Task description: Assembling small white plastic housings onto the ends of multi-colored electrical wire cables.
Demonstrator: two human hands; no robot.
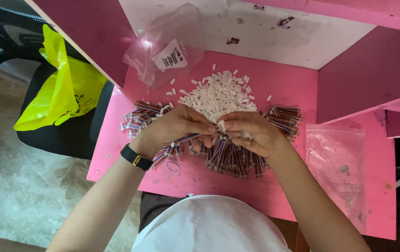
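Note:
My left hand (176, 127) pinches a short multicoloured ribbon cable (186, 138) that runs under its palm. My right hand (251, 133) holds a small white plastic connector (221, 125) at the cable's end, fingertips of both hands meeting there. Just beyond the hands lies a heap of white connectors (218, 95). Beneath and around the hands lie bundles of multicoloured cables (230, 158), with more at the left (139, 116) and at the right (286, 119).
The pink table (284, 84) has pink side walls and a white back panel. A clear plastic bag with a label (167, 46) lies at the back left, another clear bag (337, 163) at the right. A yellow bag (64, 88) sits on a black chair at the left.

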